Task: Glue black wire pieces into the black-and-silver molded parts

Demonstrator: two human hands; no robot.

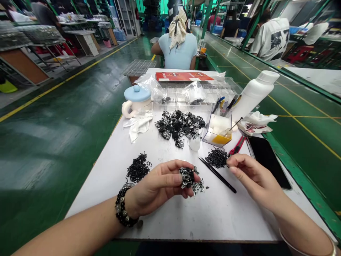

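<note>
My left hand (165,179) is closed around a small black and silver part (187,177), held up over the table. My right hand (253,177) has its thumb and fingertips pinched together at the edge of a heap of tiny black curved pieces (217,157); whatever is between them is too small to make out. Black tweezers (220,176) lie between the hands. Behind my left fingers sits a small pile of silver metal pieces (198,186). Another heap of black curved pieces (138,168) lies left of my left hand. Farther back is a big pile of black and silver parts (179,124).
A lidded mug (138,101) and white cloth (140,124) stand back left. At right are a clear pen box (218,129), white bottle (253,94), red cutter (237,145) and phone (269,161). Plastic trays (173,90) line the back; a person (178,49) sits beyond.
</note>
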